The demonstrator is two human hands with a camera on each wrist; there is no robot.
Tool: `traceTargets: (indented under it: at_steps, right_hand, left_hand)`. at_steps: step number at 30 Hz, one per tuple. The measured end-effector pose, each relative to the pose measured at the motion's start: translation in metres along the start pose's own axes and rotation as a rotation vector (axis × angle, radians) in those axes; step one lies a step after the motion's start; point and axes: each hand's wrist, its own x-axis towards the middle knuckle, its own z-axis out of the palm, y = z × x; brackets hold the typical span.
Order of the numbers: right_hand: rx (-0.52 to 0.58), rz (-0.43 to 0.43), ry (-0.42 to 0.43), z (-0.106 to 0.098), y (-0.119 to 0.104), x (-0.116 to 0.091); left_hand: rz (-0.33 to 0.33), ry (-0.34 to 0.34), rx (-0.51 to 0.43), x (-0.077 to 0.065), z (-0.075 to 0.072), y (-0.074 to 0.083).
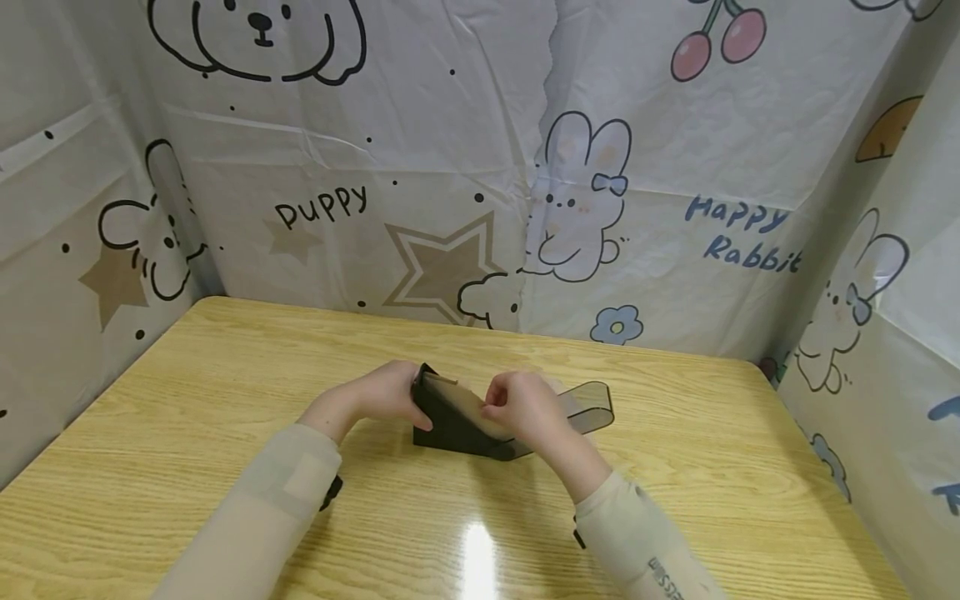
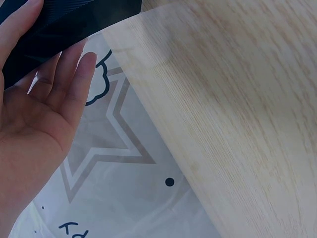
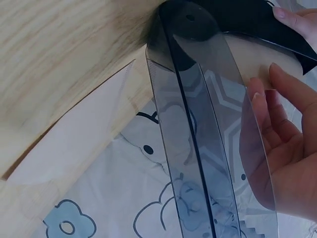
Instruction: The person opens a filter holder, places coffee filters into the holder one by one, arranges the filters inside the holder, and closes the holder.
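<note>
A black box (image 1: 453,425) with a clear hinged lid (image 1: 588,404) is tilted over the middle of the table, its lid swung out to the right. Tan paper, apparently coffee filters (image 1: 468,402), fills its open top. My left hand (image 1: 386,396) grips the box's left end, thumb on the near side; in the left wrist view its fingers reach beneath the black wall. At the tan paper's edge, my right hand (image 1: 528,408) pinches with thumb and fingertips. The right wrist view shows this hand (image 3: 292,148) partly behind the clear lid.
In the right wrist view, a pale fan-shaped sheet (image 3: 74,129) with a crimped edge lies on the wooden table (image 1: 300,350); the right hand mostly covers that spot in the head view. Printed cloth (image 1: 450,125) hangs behind the table and along both sides.
</note>
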Motion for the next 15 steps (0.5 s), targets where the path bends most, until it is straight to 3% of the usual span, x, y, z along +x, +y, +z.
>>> traceTargets:
  at_steps: [7, 15]
  right_hand:
    - [0.027, 0.061, 0.048, -0.029, 0.001, -0.007]
    - [0.182, 0.142, 0.276, -0.085, 0.031, -0.014]
  left_hand:
    - [0.0, -0.005, -0.004, 0.0, 0.001, 0.0]
    - [0.014, 0.002, -0.003, 0.0, 0.001, -0.001]
